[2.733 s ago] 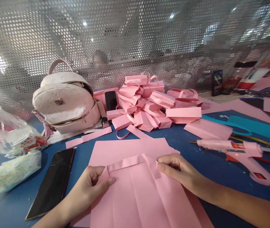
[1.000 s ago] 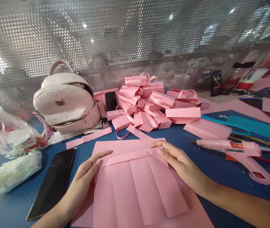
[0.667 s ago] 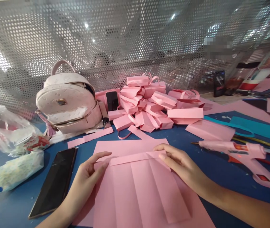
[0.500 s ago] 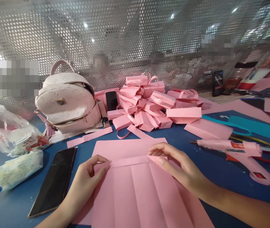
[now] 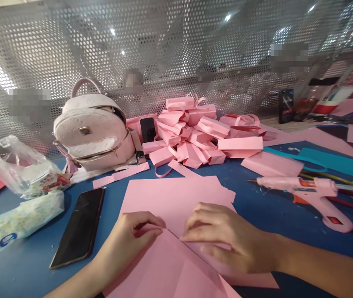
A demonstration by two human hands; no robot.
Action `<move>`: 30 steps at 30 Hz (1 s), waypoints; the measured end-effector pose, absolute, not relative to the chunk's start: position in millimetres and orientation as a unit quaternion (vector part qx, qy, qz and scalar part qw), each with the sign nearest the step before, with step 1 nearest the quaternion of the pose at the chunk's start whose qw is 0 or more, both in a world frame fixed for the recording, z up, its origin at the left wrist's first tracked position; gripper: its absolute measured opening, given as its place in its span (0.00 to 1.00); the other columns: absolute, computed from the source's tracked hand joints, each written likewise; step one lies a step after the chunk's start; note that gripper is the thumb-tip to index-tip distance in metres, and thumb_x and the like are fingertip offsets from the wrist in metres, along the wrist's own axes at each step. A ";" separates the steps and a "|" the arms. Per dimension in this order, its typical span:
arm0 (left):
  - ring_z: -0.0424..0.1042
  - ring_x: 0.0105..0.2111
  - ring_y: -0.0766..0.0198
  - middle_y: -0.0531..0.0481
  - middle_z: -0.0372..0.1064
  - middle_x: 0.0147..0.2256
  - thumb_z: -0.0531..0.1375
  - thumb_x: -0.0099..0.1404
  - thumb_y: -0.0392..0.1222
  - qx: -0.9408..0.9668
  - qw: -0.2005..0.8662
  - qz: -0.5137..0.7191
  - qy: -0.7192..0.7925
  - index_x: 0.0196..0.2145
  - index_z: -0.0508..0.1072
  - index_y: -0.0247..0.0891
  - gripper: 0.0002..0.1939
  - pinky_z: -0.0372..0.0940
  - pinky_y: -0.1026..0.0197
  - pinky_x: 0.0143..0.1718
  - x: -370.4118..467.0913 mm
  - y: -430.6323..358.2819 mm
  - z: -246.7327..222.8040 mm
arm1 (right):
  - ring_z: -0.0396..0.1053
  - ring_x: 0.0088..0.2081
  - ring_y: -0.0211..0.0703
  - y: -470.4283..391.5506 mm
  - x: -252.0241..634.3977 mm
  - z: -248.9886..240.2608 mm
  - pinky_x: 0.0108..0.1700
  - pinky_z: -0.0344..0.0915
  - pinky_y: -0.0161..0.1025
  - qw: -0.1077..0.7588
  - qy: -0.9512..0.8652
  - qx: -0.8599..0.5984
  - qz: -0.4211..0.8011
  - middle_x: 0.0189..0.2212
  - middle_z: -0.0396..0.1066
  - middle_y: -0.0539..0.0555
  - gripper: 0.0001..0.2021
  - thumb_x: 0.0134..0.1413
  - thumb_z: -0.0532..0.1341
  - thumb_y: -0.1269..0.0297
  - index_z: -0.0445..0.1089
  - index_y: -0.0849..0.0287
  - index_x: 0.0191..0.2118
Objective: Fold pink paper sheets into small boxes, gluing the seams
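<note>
A creased pink paper sheet [image 5: 164,265] lies turned at an angle on top of other pink paper [image 5: 170,194]. My left hand [image 5: 133,234] pinches its upper corner between thumb and fingers. Just right of the sheet's slanting edge, my right hand [image 5: 229,236] rests with bent fingers on the paper. Its thumb is spread from the fingers, and I see nothing gripped in it. The palm hides part of the paper beneath.
Folded pink paper bags [image 5: 191,136] are piled behind the paper. To the left are a black phone [image 5: 78,227], a tissue pack [image 5: 24,223] and a pale backpack [image 5: 97,128]. A pink glue gun [image 5: 315,192] lies right. Perforated metal [image 5: 164,41] closes off the back.
The creased sheet has turned so its top edge now slants down to the right. Both hands have come nearer to me, and the right hand has let go of the sheet's upper right edge.
</note>
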State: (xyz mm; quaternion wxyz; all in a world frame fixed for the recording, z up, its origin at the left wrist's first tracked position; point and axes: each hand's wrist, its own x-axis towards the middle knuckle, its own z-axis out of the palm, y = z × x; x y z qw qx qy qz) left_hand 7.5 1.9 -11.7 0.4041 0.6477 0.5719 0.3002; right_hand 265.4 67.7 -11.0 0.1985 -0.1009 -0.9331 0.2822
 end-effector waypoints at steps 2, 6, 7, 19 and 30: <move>0.77 0.40 0.60 0.52 0.80 0.38 0.59 0.62 0.34 0.654 0.405 0.302 0.563 0.35 0.81 0.42 0.10 0.67 0.65 0.42 10.6 0.0 -11.5 | 0.67 0.42 0.45 64.8 262.8 -10.7 0.46 0.62 0.43 0.172 -0.952 -0.096 0.236 0.44 0.74 0.58 0.15 0.65 0.54 0.67 0.72 0.58 0.53; 0.77 0.37 0.60 0.52 0.81 0.37 0.61 0.64 0.36 0.698 0.367 0.289 0.543 0.36 0.81 0.43 0.09 0.68 0.63 0.40 16.6 -3.3 -10.4 | 0.68 0.40 0.43 61.8 258.7 -10.4 0.45 0.63 0.41 0.184 -0.938 -0.141 0.256 0.41 0.75 0.56 0.12 0.68 0.54 0.66 0.74 0.58 0.48; 0.77 0.37 0.60 0.52 0.81 0.37 0.61 0.64 0.36 0.719 0.340 0.281 0.537 0.36 0.81 0.43 0.08 0.67 0.63 0.40 18.9 -4.0 -9.7 | 0.69 0.40 0.43 61.4 257.8 -9.9 0.44 0.63 0.40 0.192 -0.931 -0.161 0.265 0.39 0.75 0.55 0.11 0.67 0.55 0.65 0.74 0.58 0.46; 0.72 0.29 0.62 0.52 0.75 0.28 0.59 0.69 0.38 0.902 -0.023 0.182 0.391 0.33 0.73 0.37 0.06 0.62 0.57 0.38 61.7 15.1 13.6 | 0.66 0.30 0.39 57.1 257.0 5.8 0.30 0.55 0.34 0.138 -0.899 -0.331 0.253 0.27 0.70 0.48 0.04 0.51 0.62 0.74 0.71 0.59 0.29; 0.74 0.37 0.58 0.41 0.77 0.43 0.57 0.68 0.31 0.918 -0.177 0.216 0.281 0.47 0.74 0.30 0.11 0.70 0.55 0.38 86.2 -45.4 -21.0 | 0.66 0.28 0.38 58.8 275.4 -3.4 0.30 0.56 0.32 0.162 -0.867 -0.350 0.317 0.25 0.71 0.48 0.02 0.50 0.62 0.72 0.72 0.59 0.31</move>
